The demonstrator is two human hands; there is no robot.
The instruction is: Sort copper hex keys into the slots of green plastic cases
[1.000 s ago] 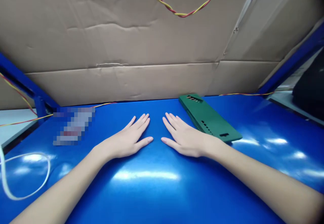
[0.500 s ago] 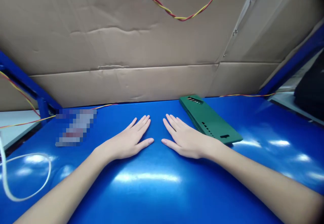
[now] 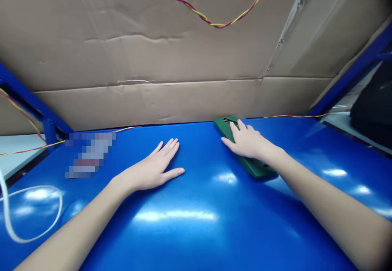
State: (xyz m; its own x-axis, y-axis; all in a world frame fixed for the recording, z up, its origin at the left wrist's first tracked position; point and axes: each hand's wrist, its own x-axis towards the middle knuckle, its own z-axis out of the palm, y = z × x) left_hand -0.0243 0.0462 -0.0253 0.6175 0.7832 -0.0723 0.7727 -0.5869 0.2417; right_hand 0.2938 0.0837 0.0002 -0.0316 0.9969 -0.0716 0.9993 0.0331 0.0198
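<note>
My left hand [image 3: 154, 167] lies flat on the blue tabletop [image 3: 180, 242], its fingers stretched out and nothing in it. To its right, near the back edge, is a flat green piece [image 3: 225, 127] with slots cut in it. My right hand [image 3: 248, 140] is over the middle of this piece, fingers apart and pointing to the back left, and it covers much of the surface. Whether the fingertips press on the piece is hard to tell. The near end of the green piece shows below my right wrist.
A blurred-out flat item [image 3: 92, 154] lies at the left. A white cable [image 3: 58, 209] loops at the far left. Twisted red and yellow wire [image 3: 202, 17] hangs before the cardboard wall [image 3: 153, 58]. Blue frame bars [image 3: 355, 75] slope on both sides; a dark object [image 3: 373, 107] stands at right.
My right hand has moved right and back from the bare tabletop onto the green piece, whose near end has shifted left. My left hand has stayed flat in place.
</note>
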